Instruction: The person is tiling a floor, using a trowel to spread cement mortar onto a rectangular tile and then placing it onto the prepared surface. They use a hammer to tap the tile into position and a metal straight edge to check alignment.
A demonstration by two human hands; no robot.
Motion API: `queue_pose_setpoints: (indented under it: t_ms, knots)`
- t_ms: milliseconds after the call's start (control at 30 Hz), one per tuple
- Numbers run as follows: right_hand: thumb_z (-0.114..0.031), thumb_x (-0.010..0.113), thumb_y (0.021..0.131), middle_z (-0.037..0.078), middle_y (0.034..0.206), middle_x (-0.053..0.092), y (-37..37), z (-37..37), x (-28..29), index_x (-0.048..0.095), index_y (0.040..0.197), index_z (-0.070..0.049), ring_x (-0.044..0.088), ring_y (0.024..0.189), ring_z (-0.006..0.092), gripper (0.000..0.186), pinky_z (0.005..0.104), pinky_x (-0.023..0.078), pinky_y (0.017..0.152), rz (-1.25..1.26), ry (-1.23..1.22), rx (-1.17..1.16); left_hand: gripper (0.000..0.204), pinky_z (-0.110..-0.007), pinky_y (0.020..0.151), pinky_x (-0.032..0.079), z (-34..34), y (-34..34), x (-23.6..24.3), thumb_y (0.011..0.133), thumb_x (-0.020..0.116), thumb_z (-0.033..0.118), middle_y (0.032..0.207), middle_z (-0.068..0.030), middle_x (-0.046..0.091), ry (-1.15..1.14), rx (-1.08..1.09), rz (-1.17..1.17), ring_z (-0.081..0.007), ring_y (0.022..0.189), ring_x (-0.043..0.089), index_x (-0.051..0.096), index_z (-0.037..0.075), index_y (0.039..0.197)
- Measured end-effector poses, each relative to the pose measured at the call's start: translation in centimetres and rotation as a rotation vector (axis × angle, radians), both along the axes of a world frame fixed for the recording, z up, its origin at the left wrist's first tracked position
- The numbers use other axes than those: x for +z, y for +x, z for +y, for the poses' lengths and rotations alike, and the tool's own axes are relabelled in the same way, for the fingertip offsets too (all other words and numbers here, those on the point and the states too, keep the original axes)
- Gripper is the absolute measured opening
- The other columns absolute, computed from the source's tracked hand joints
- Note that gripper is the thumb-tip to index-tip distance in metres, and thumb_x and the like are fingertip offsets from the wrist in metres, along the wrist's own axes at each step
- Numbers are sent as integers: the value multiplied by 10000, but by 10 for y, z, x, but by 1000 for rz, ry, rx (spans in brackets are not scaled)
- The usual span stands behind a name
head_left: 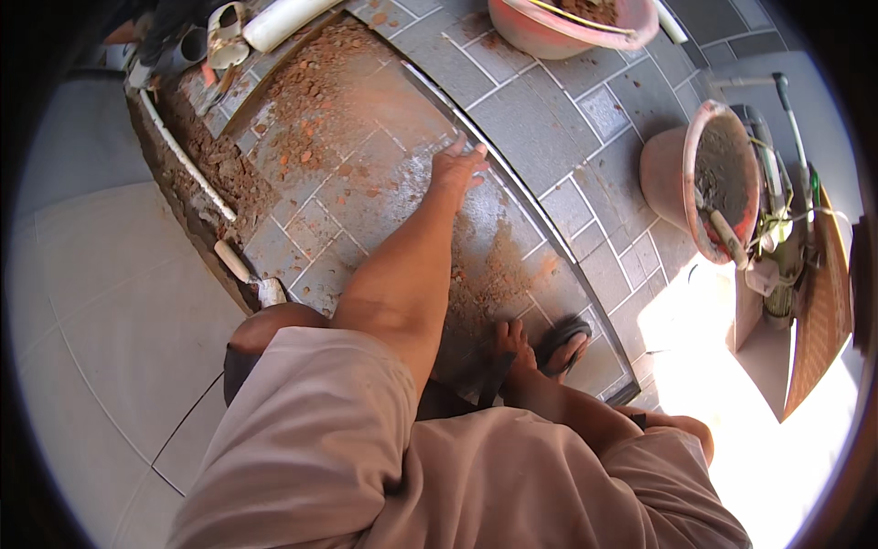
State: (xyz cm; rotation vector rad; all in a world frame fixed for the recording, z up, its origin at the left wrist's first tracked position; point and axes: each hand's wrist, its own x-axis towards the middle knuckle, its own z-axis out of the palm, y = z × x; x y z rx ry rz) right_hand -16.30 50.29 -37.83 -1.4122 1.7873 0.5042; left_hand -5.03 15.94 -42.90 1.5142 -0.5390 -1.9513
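Observation:
My left hand (459, 167) reaches forward with its fingers spread, holding nothing I can see. It is over dusty grey tiles (361, 188), beside a long dark seam with a white strip (498, 163). My right hand (515, 346) is low, near my foot in a black sandal (565, 346). Its fingers are bent around or against a dark narrow thing (495, 377) whose kind I cannot make out. A trowel (234, 263) with a pale wooden handle lies left of my left arm. Reddish rubble (306, 119) and powder cover part of the tiles.
At the right, a pinkish bucket (668, 174) leans with grey mortar and a handled tool inside. A pink basin (540, 32) stands at the far side. White pipes (283, 20) and a dirt trench (206, 165) lie left. Cardboard (819, 311) stands at the right edge.

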Motion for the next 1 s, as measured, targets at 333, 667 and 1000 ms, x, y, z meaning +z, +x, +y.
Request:
queue_pose_setpoints:
  t_ms: [333, 667, 1000]
  knots:
    - [-275, 616, 975, 196, 1478, 493, -50, 1, -39, 555, 1436, -110, 450, 1456, 375, 494, 492, 407, 1176, 15, -340, 677, 836, -526, 980, 608, -19, 2, -6, 1044, 721, 222, 1575, -238, 541, 9, -200, -42, -361, 1269, 687, 233, 17, 1691]
    - [-369, 522, 967, 90, 1386, 557, -23, -11, -22, 585, 1383, -175, 498, 1359, 279, 463, 573, 296, 1189, -127, -58, 924, 521, -546, 1068, 549, -30, 21, -24, 1131, 485, 209, 1581, -166, 555, 202, -281, 18, -329, 1386, 596, 390, 121, 1636]
    - [-338, 605, 1025, 183, 1199, 715, -34, -108, 90, 701, 1253, -65, 670, 1209, 346, 369, 511, 486, 1065, -143, 389, 913, 584, -626, 1179, 478, -47, 47, 24, 1170, 422, 358, 1618, -205, 488, 121, -389, 20, -366, 1494, 477, 322, 21, 1637]
